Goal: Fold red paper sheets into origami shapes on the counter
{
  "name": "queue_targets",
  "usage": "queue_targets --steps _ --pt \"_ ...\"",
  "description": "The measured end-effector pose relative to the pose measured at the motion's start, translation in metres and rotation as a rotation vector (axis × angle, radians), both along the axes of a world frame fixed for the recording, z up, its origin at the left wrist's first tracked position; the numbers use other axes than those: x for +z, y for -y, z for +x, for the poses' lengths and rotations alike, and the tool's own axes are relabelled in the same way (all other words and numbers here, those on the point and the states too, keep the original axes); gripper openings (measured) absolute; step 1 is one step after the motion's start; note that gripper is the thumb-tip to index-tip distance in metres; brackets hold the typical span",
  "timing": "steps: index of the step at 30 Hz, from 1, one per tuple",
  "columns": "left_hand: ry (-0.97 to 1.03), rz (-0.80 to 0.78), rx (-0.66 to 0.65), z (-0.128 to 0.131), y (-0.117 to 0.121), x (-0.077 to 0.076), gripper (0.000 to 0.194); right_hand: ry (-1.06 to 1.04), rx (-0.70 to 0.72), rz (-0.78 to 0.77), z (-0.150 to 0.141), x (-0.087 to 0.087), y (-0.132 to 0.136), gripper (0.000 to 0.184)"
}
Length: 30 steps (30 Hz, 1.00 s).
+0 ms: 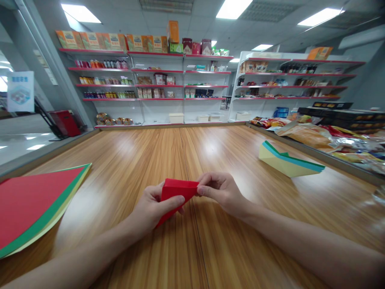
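A piece of folded red paper (176, 192) is held just above the middle of the wooden table. My left hand (156, 204) grips its left side, with the thumb across the front face and the other fingers behind it. At the paper's right corner, my right hand (221, 190) pinches the tip between thumb and forefinger. To the right sits a folded paper boat (282, 162) in pale yellow, blue and green. On the left lies a stack of coloured paper sheets (39, 200), red on top with green and pale yellow edges beneath.
The wooden table (120, 249) has a raised rim. Beyond its right edge are packaged snacks (313, 136) and dark boxes (339, 116). Shelves (156, 86) with bottles, boxes and packets stand behind. A red box (64, 122) and a sign (21, 92) are at far left.
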<state>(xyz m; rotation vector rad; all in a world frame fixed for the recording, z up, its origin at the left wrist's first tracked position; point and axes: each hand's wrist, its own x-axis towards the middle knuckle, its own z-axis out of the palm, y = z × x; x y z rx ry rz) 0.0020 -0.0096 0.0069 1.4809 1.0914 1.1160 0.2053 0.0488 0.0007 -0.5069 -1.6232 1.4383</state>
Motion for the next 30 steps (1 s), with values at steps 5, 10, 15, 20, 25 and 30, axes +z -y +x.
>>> queue_targets --steps 5,10,15,20,25,30 --pt "-0.034 0.191 0.120 0.0022 0.0003 -0.0031 0.018 0.096 0.063 -0.100 -0.0042 -0.0022 -0.0009 0.034" --pt "-0.088 0.283 0.077 0.0033 0.0019 -0.0046 0.014 0.170 0.040 -0.047 -0.0038 -0.0022 0.0012 0.026" --pt "-0.171 0.288 0.093 0.0035 0.0040 -0.0025 0.018 0.211 -0.005 -0.009 -0.0031 -0.0021 0.0025 0.026" --pt "-0.218 0.300 0.137 0.0047 0.0059 -0.0004 0.018 0.230 -0.012 0.027 -0.0037 -0.0034 0.0026 0.027" --pt "-0.203 0.226 0.064 0.0025 0.0071 0.0002 0.025 0.296 -0.014 0.088 -0.0004 -0.0025 0.0022 0.032" --pt "-0.184 0.208 0.001 -0.0001 0.0072 -0.0009 0.023 0.380 -0.028 0.230 0.0024 -0.0022 0.0016 0.036"
